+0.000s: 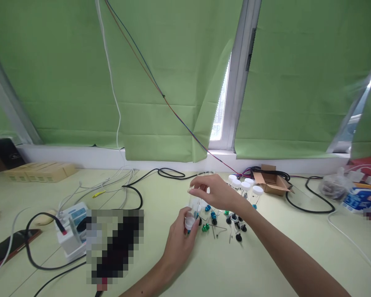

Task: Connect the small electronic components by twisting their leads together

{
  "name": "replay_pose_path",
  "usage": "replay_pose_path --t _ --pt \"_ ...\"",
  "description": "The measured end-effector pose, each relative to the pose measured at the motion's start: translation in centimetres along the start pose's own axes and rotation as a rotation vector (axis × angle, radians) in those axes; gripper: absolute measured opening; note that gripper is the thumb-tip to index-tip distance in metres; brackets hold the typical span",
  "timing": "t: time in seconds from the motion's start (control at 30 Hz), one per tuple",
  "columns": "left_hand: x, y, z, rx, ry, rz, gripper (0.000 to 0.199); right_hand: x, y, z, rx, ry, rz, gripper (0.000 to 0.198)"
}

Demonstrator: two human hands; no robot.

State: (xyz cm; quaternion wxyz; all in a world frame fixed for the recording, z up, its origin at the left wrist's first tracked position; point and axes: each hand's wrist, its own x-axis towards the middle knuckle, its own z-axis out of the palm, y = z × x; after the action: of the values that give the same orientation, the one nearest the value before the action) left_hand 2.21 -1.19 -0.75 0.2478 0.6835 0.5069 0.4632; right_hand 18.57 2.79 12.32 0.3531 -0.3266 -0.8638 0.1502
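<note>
My left hand is closed around a clear vial, its round white end between thumb and fingers. Just above it is my right hand, with fingers curled toward the thumb near the vial's upper part. What its fingertips hold, if anything, I cannot make out. Beside my hands lie blue pieces, green pieces and black round-headed pieces, some with thin stems. Several clear vials with white caps stand behind my right wrist, partly hidden by it.
An open cardboard box and black cables lie at the back right. To the left are a white power strip, a phone and yellowish boxes. A plastic bag sits far right.
</note>
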Motion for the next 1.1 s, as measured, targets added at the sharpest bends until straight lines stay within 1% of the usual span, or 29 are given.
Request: replay_pose_path --t 0.07,0.17,0.27,0.37,0.47,0.5,0.6,0.67,0.73,0.83,0.97,1.1 --pt "0.1 -0.1 -0.1 -0.013 0.009 -0.021 0.028 -0.3 0.5 0.2 -0.009 0.07 0.013 0.016" --pt "0.5 -0.3 -0.3 -0.041 0.048 -0.064 0.025 -1.3 1.7 1.0 -0.009 0.211 0.031 0.016" --pt "1.1 -0.7 -0.6 -0.077 0.096 -0.1 0.023 -3.3 3.2 2.4 -0.034 0.256 0.053 0.013" --pt "2.0 -1.5 -1.0 -0.139 0.141 -0.133 0.022 -6.1 4.8 4.0 -0.068 0.234 0.07 0.013" --pt "2.7 -2.5 -1.3 -0.151 0.175 -0.145 0.023 -9.0 6.2 5.5 -0.107 0.218 0.083 0.015" --pt "2.9 -2.8 -1.4 -0.137 0.18 -0.149 0.023 -9.8 6.6 6.0 -0.122 0.202 0.069 0.016" --pt "3.3 -3.5 -1.6 -0.114 0.199 -0.165 0.027 -11.7 7.4 7.3 -0.185 0.211 0.036 0.018" --pt "3.4 -3.7 -1.7 -0.112 0.205 -0.169 0.031 -12.2 7.4 8.0 -0.208 0.226 0.013 0.017" --pt "3.5 -3.7 -1.8 -0.083 0.202 -0.171 0.034 -12.4 7.2 8.8 -0.222 0.28 -0.002 0.016" --pt "3.6 -3.4 -2.1 0.049 0.197 -0.179 0.034 -12.2 6.6 9.6 -0.24 0.294 -0.037 0.016" --pt "3.7 -3.4 -2.3 0.238 0.174 -0.135 0.027 -12.1 6.1 10.0 -0.266 0.213 -0.047 0.019" --pt "3.7 -3.9 -2.1 0.315 0.123 -0.116 0.02 -12.2 6.0 10.0 -0.272 0.141 -0.061 0.021"
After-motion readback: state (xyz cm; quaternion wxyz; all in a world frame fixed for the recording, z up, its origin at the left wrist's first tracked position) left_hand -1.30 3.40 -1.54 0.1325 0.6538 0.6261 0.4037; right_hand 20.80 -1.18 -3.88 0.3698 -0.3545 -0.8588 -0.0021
